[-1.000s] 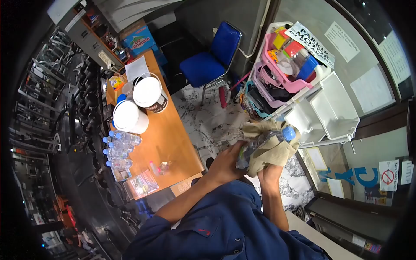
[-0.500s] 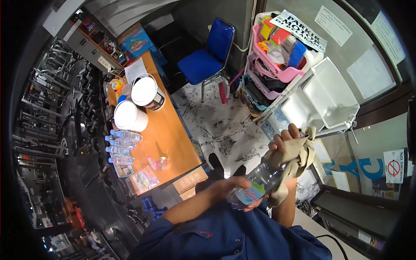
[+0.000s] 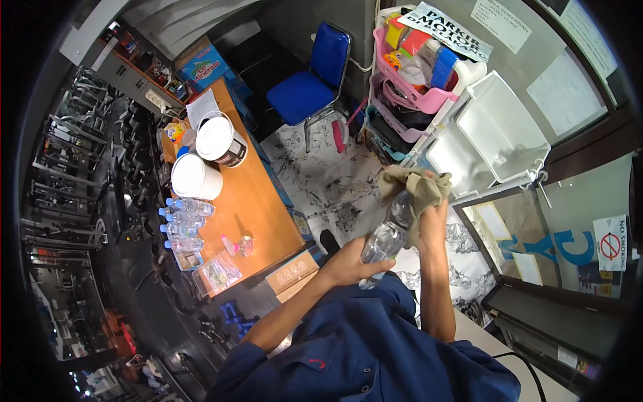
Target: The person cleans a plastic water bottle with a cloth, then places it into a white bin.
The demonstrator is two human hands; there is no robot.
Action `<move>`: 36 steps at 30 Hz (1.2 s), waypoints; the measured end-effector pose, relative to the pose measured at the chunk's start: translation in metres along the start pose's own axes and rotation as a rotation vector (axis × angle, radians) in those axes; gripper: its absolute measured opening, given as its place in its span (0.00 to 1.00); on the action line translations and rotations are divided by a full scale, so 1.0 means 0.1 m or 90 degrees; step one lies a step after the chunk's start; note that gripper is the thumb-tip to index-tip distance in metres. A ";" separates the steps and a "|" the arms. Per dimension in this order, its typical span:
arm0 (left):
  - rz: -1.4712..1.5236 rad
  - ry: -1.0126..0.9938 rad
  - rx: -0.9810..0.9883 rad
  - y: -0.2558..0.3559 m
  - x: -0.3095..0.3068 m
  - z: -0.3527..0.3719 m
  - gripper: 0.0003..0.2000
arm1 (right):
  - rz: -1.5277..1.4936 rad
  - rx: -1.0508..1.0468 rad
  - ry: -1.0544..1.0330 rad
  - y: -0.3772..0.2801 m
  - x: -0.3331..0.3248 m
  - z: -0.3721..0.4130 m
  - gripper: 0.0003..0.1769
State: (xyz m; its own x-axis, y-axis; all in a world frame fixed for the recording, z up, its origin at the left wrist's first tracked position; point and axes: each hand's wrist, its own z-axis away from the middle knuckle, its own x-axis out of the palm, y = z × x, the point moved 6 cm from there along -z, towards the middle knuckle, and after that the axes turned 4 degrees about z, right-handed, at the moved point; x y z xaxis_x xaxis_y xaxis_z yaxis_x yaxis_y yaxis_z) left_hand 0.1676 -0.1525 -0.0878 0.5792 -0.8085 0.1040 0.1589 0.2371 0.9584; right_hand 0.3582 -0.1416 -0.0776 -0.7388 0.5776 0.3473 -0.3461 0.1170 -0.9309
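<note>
I've got my left hand (image 3: 351, 262) wrapped round the bottle (image 3: 384, 244); at its one o'clock, my right hand (image 3: 434, 206) clutches the cloth (image 3: 415, 191).

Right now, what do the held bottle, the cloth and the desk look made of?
Bottle: likely thin plastic, clear and glossy; see-through with bright highlights.
Cloth: matte fabric, by its soft, draped folds; fibre can't be told.
Desk: wood or wood-look laminate, smooth with a slight sheen; orange-brown top, can't tell which.

two white buckets (image 3: 196, 178), one blue chair (image 3: 301, 96), one cloth (image 3: 427, 193)
</note>
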 end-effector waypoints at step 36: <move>-0.173 0.158 -0.056 -0.64 -0.33 0.14 0.19 | 0.199 0.117 -0.139 0.19 -0.53 0.90 0.32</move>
State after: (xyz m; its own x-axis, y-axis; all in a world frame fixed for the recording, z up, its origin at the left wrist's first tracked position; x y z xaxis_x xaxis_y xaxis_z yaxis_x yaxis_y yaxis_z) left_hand 0.1269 -0.1491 -0.1489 0.6809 -0.6959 -0.2283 0.3950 0.0864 0.9146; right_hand 0.3385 -0.2420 -0.1035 -0.9229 0.3754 0.0851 -0.1683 -0.1948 -0.9663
